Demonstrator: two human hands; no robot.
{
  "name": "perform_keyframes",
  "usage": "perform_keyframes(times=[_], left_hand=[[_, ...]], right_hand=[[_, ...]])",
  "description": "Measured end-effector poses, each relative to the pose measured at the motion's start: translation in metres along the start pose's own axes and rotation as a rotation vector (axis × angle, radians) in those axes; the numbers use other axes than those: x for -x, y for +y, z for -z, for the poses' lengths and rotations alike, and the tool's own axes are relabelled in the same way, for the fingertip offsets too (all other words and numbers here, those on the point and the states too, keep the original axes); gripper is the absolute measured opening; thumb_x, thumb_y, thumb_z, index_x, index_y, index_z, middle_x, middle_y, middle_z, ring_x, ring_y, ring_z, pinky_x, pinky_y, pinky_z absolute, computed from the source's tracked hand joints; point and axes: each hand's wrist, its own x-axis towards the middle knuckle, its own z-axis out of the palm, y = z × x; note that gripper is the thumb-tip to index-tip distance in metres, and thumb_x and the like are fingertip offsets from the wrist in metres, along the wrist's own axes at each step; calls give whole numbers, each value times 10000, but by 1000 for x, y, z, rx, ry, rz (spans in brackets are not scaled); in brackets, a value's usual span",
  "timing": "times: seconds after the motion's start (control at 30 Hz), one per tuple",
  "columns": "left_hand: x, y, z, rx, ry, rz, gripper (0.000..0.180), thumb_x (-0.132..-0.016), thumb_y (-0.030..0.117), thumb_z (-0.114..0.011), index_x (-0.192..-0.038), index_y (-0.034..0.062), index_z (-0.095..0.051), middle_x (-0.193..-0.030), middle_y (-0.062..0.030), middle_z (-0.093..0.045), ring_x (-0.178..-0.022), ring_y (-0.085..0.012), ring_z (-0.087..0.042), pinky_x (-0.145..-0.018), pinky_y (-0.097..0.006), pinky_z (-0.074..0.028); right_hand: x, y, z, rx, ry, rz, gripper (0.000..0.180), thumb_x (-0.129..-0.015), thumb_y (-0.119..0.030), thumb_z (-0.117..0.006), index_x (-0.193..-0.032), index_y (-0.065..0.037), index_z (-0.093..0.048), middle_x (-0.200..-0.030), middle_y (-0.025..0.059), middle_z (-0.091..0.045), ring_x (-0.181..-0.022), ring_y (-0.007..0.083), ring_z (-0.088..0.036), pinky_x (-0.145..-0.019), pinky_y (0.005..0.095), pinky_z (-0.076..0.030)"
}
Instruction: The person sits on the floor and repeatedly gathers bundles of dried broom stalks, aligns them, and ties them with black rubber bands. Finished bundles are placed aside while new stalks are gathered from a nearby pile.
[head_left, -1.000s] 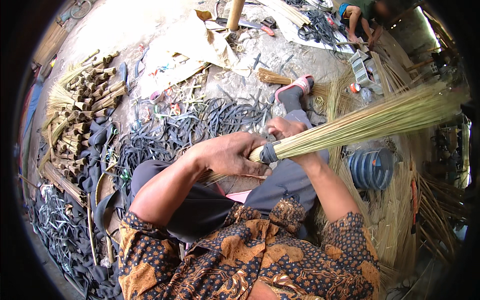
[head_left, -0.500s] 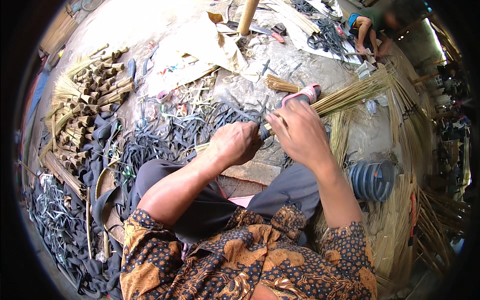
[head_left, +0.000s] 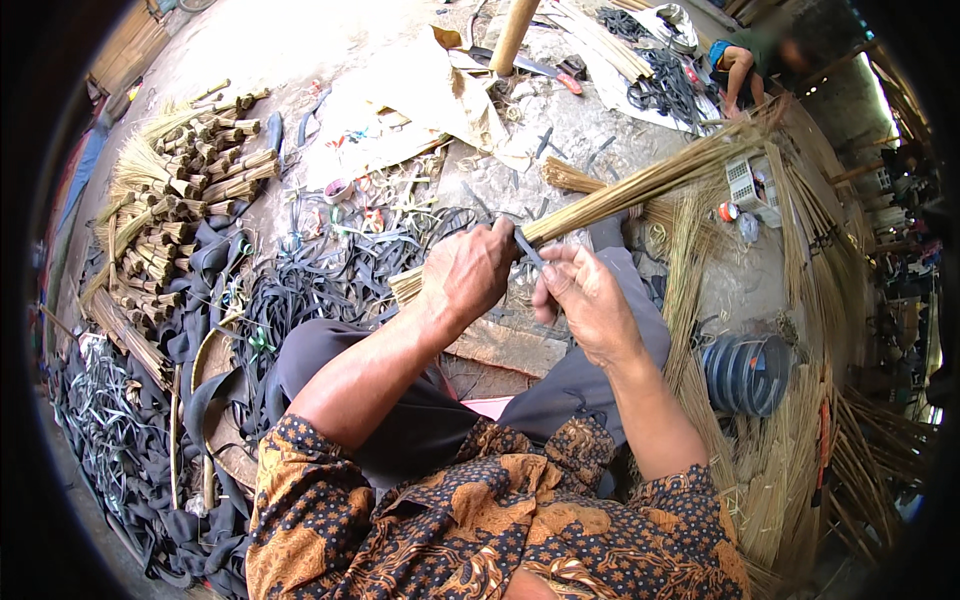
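My left hand (head_left: 466, 272) is closed around a bundle of thin straw-coloured sticks (head_left: 650, 188), close to its thick end, whose cut butts poke out left of the wrist. From the hand the bundle slants up to the far right, its thin tips fanning out. A dark rubber strip (head_left: 528, 248) runs from the bundle beside my left fist to my right hand (head_left: 592, 308), which pinches its end between thumb and fingers just below the bundle. Beyond, a second bundle of sticks (head_left: 570, 176) lies on the floor, partly hidden by the held one.
Tied stick bundles (head_left: 215, 165) are heaped at left, near tangled dark rubber strips (head_left: 330, 265). A wooden post (head_left: 514, 38) and a knife with a red handle (head_left: 568, 82) are at the back. At right are a dark coil (head_left: 745, 373) and loose sticks (head_left: 780, 470). Another person (head_left: 738, 72) crouches far right.
My right hand has come down from over the bundle to below it, drawing the rubber strip out. The bundle's far end has shifted, and the pink sandal is now covered.
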Motion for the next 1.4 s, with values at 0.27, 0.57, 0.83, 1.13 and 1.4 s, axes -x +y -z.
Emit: perform_keyframes(times=[0.27, 0.57, 0.83, 1.13, 1.4], left_hand=[[-9, 6, 34, 285, -130, 143, 352, -819, 223, -789, -994, -8, -591, -866, -249, -697, -858, -390, -723, -760, -475, -568], [-6, 12, 51, 1027, -602, 66, 403, -866, 262, -853, -1073, -24, -659, -824, -104, -716, -767, -184, -690, -728, -376, -550], [0, 18, 13, 31, 30, 20, 298, -891, 246, -723, -1003, 40, -539, -799, -230, -690, -766, -459, -696, -648, -557, -542], [-8, 8, 24, 120, -90, 80, 227, -880, 220, -678, -986, 32, -608, -832, -245, -701, -804, -480, -683, -696, -547, -541], [0, 16, 50, 1359, -1190, 356, 229, -933, 190, -774, -971, 34, -612, -643, -35, -605, -512, -135, -601, -479, -290, -487]], right_hand=[[29, 22, 15, 72, -65, 125, 177, -1098, -203, -578, -1083, -40, -647, -720, -100, -445, -608, -12, -328, -538, 174, -238], [24, 16, 23, -99, -121, 131, 262, -1089, -137, -579, -1307, 3, -616, -888, -67, -567, -706, -12, -398, -590, 200, -329], [8, 24, -9, 163, 192, 263, 207, -1092, -187, -580, -1138, 15, -562, -745, -53, -500, -606, 7, -379, -518, 229, -325], [42, 39, -2, 57, 9, 166, 94, -1087, -128, -562, -1086, -36, -544, -741, -89, -449, -602, -13, -348, -513, 211, -278], [24, 17, 34, -84, -269, 196, 415, -1081, -174, -616, -1453, -15, -521, -970, -19, -669, -624, -8, -393, -550, 190, -307]])
